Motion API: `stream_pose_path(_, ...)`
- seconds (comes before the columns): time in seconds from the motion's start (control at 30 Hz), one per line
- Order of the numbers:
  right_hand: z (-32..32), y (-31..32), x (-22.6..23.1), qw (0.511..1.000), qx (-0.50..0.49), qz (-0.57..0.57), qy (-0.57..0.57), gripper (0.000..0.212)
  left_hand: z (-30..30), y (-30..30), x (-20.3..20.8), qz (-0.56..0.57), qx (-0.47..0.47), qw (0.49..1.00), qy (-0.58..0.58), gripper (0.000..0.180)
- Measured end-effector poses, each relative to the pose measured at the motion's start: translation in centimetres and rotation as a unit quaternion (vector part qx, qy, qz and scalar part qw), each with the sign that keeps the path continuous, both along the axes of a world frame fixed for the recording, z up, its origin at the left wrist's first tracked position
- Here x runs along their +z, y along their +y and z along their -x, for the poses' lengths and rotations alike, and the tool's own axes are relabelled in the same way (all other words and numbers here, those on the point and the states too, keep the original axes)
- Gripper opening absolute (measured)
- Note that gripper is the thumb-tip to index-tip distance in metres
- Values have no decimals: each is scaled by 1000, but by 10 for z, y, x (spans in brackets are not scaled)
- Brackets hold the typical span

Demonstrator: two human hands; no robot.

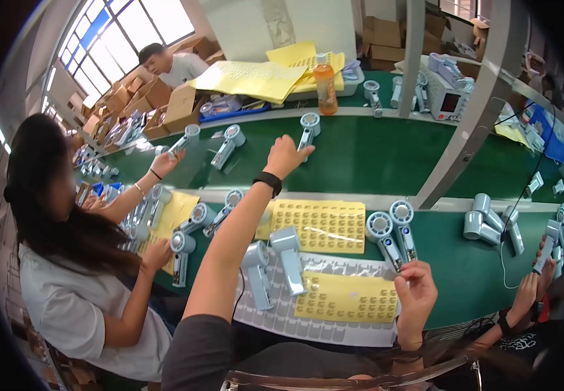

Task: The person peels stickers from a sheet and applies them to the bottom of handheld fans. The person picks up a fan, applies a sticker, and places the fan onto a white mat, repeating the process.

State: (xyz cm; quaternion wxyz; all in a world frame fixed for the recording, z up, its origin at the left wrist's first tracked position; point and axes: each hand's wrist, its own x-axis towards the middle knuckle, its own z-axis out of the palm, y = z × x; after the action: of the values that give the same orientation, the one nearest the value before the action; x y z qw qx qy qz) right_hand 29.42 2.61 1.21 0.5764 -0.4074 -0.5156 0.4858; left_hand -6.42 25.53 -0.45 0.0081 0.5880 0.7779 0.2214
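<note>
My left arm stretches across the bench, and my left hand (286, 156) is closed on the handle of a pale blue handheld fan (310, 124) lying on the far green strip. My right hand (416, 293) is bent with thumb and fingertips together, at the handle ends of two pale blue fans (380, 225) (401, 212). Whether a small piece sits in that pinch cannot be made out. Two more fans (286, 251) (256, 267) lie face down on a white sheet with grey shapes (334, 333). Yellow label sheets (318, 225) (344, 296) lie beside them.
At left a co-worker (80, 260) handles fans, one of them (192, 131) on the far strip. A metal post (464, 124) rises from the bench. An orange drink bottle (325, 88) stands behind. Another person's hands (529, 290) hold a fan at right, near piled fans (480, 221).
</note>
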Motion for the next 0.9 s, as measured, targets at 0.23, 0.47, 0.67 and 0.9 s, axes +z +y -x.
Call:
stream_pose_path(0.23, -18, -8, -14, 997, -59, 39, -17, 15, -18, 48, -21, -69, -42, 997, 6, 41)
stream_pose_path(0.47, -8, 4, 8, 994, -6, 70, 79, 11, -89, -60, 53, -246, -235, 903, -261, 39)
stream_pose_path(0.67, 22, 25, 57, 963, 97, 102, 229, 12, -134, -144, 46, -346, -439, 811, -172, 61)
stream_pose_path(0.9, 40, 19, 70, 963, 103, 108, 224, 13, -140, -181, 39, -353, -454, 801, -164, 69)
